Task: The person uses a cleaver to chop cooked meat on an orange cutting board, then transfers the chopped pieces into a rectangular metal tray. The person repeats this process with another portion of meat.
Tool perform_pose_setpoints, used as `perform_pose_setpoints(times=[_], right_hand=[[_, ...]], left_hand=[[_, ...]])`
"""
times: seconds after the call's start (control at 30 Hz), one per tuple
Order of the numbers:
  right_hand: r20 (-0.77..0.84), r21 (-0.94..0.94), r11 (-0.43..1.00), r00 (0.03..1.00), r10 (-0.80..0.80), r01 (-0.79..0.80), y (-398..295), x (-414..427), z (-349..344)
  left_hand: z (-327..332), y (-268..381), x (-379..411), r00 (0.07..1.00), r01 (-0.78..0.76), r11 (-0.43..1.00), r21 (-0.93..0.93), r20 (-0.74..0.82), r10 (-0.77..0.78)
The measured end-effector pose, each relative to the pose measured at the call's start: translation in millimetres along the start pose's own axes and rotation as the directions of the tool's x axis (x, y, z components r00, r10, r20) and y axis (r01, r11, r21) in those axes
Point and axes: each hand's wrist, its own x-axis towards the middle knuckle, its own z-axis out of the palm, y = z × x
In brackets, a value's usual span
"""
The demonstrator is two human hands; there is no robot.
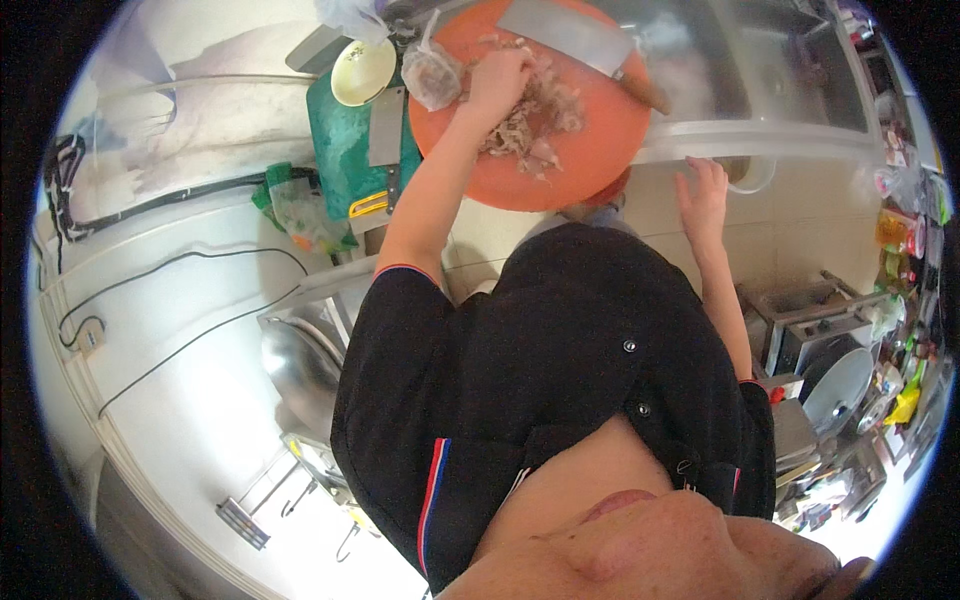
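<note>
On a round orange chopping board (600, 146) lies a loose pile of shredded, greyish-brown food (551, 105). My left hand (501, 79) reaches into the upper left part of the pile, its fingers bent down on the shreds; whether they grip any is hidden. A cleaver with a wide metal blade (570, 34) rests across the board's far edge, its wooden handle (643, 91) pointing right. Beside my left wrist, at the board's left edge, stands a knotted clear plastic bag (432, 75) with dark contents. My right hand (703, 191) hangs in the air right of the board, fingers apart, holding nothing.
Left of the board, a green cutting board (334, 142) carries a yellow bowl (364, 73) and a knife blade (386, 126). A metal sink (757, 135) adjoins on the right. Lower right stand a metal rack and a round lid (838, 390). A large metal pan (300, 360) is lower left.
</note>
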Motion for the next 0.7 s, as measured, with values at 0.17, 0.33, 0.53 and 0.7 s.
perform_pose_setpoints(times=[0.17,0.33,0.53,0.7], right_hand=[[-0.038,0.033,0.993,0.992,0.118,-0.117,-28.0,-24.5,-3.2],[-0.057,0.027,0.978,0.977,0.208,-0.206,-47.8,-46.3,-3.9],[-0.028,0.061,0.976,0.977,0.21,-0.208,-85.7,-64.5,-1.0],[-0.07,0.022,0.976,0.973,0.219,-0.218,-102.5,-82.3,-5.9]], left_hand=[[-53.9,-0.1,-18.3,0.994,0.101,0.992,-0.077,0.047,-0.098],[-38.5,8.9,-90.4,0.996,0.082,0.991,0.109,0.016,-0.085],[-6.0,-22.4,-54.7,0.982,0.18,0.963,-0.201,-0.013,-0.186],[-33.4,-19.1,-33.9,0.988,0.043,0.956,-0.291,-0.132,-0.084]])
